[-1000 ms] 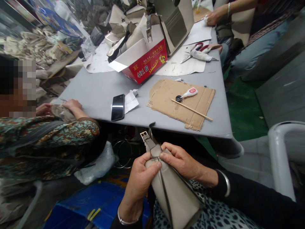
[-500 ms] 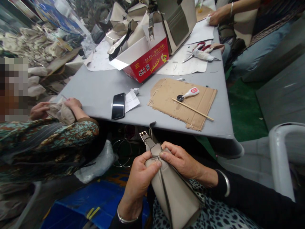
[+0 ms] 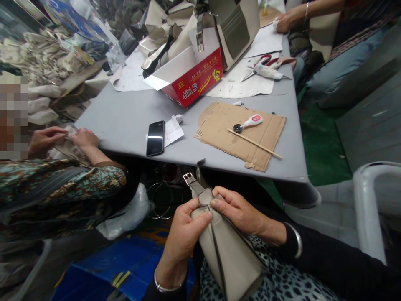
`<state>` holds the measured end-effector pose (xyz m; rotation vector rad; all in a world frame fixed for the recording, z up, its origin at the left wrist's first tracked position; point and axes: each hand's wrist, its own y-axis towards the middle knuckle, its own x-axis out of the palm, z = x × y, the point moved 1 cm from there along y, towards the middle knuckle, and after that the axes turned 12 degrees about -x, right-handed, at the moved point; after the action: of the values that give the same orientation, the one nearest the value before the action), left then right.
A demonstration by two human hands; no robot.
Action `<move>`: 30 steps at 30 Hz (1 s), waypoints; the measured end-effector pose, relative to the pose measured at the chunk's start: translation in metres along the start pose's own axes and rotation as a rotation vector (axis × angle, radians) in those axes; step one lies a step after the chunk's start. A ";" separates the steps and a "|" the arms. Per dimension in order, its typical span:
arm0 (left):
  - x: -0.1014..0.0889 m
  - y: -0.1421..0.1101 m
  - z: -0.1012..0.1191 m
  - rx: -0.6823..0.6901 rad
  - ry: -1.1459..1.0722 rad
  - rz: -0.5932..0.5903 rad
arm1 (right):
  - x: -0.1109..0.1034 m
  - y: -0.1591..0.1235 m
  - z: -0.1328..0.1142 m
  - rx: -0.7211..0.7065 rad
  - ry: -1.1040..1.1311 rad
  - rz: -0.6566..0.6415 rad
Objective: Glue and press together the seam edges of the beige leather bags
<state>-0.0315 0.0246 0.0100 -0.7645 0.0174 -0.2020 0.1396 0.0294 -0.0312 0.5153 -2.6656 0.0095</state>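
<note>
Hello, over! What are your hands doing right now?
Left hand and right hand both pinching the top of the beige bag on the lap. Strap buckle sticking up. Nothing in the way; grey table just ahead.

My bag [image 3: 225,251] runs off the bottom edge. I can't read the small label on the glue bottle [image 3: 252,121], and the co-worker's face is blurred.

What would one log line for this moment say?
left hand: grip on beige leather bag | right hand: pinching bag top | silver strap buckle: sticking up | grey table: ahead
</note>
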 end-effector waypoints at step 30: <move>0.000 -0.019 -0.001 -0.018 -0.096 0.164 | 0.010 0.011 -0.015 -0.041 -0.152 -0.130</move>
<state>-0.0353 0.0106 0.0229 -0.7862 -0.0091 -0.0091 0.1339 0.0371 -0.0128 0.7008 -2.7671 -0.1279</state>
